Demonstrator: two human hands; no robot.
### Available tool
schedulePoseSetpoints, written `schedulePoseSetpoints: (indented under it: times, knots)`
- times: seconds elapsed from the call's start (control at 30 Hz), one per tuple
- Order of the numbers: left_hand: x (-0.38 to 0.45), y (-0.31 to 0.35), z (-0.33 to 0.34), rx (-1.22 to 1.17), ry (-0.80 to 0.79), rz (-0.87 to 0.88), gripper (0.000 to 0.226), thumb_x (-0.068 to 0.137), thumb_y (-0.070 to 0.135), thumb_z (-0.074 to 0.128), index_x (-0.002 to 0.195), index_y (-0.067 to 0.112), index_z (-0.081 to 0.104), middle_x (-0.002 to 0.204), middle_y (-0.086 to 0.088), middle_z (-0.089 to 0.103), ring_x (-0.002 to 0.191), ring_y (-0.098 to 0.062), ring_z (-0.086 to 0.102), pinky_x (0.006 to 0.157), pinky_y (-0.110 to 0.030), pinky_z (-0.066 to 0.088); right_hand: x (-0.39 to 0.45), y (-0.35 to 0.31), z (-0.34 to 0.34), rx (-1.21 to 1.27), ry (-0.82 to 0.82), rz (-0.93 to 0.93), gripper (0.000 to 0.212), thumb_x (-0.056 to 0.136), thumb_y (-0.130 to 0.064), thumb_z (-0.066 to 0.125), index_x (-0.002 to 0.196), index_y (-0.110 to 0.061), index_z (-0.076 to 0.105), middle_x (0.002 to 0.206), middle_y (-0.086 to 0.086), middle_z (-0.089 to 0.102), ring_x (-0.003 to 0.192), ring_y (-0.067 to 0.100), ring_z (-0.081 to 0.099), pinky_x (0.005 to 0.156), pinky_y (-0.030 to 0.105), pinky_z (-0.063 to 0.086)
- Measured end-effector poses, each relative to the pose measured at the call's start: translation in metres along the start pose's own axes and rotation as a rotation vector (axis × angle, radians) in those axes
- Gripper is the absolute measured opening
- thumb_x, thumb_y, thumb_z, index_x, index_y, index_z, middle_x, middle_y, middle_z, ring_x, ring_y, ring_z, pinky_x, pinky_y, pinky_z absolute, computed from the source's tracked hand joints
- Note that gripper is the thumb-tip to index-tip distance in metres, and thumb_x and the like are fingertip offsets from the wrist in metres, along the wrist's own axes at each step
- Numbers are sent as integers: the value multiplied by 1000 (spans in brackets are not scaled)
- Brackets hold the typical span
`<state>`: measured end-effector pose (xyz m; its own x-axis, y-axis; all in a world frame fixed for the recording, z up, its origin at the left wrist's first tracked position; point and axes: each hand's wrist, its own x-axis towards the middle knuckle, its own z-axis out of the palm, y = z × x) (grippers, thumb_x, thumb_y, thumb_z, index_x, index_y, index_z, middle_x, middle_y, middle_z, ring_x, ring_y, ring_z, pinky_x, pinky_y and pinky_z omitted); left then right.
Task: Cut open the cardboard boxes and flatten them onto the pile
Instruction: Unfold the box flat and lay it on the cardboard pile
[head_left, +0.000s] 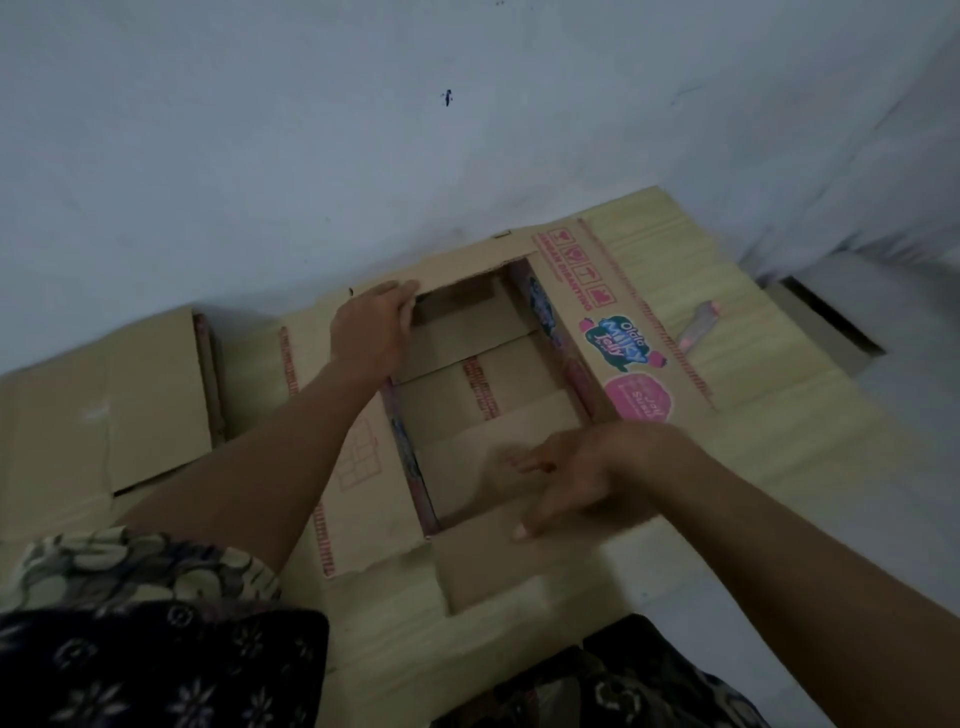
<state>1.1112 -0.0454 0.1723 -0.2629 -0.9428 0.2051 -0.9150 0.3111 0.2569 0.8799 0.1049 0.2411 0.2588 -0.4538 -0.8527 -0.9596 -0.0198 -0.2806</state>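
A brown cardboard box (626, 358) with pink and teal jelly print stands open in the middle, on a pile of flattened cardboard (156, 405). Through it I see the sheets below. My left hand (371, 325) grips the box's far left top edge, fingers curled over the rim. My right hand (582, 475) is blurred, with fingers stretched out leftwards over the box's near right corner; whether it touches the cardboard I cannot tell. A pink cutter (698, 325) lies on the pile to the right of the box, away from both hands.
A pale wall (363, 156) rises directly behind the pile. Light floor (909, 441) runs along the right, with a dark recess (831, 322) at the far right. My patterned clothing (156, 649) fills the bottom edge.
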Motion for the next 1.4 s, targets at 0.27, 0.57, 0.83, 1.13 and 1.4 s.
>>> schedulePoseSetpoints:
  times: [0.27,0.57,0.83,1.13,1.4]
  knots:
    - [13,-5,-19,138,195,54,25,102,16,45,105,5,67,83,-19,67,68,-36,63,63,-37,33,54,24,86,-170,604,-75,74,78,-91,33,101,-33,73,103,-5,74,99,18,68,98,38,45]
    - [39,-28,-10,277,312,-61,32,104,25,38,131,20,55,106,-11,64,96,-33,58,87,-46,38,82,36,117,-94,1464,-214,52,94,-44,53,53,-14,69,45,4,61,33,23,54,48,24,39]
    - [78,-52,15,322,42,-165,102,90,75,43,163,20,-2,169,-17,-7,155,-40,-8,117,-68,-4,90,34,108,-59,1549,-257,53,97,-40,48,58,-14,72,48,6,62,35,25,55,43,27,41]
    - [73,-57,59,281,-137,-73,90,98,60,49,162,12,9,169,-17,3,154,-40,6,122,-60,14,101,37,106,-46,1501,-227,38,92,-36,52,73,-19,80,59,1,71,43,22,61,51,26,44]
    - [44,-52,60,237,-121,-1,81,95,52,58,152,1,35,157,-21,37,143,-39,36,110,-53,33,89,53,123,-13,1503,-268,52,102,-36,42,68,-16,77,58,2,69,44,25,59,52,30,42]
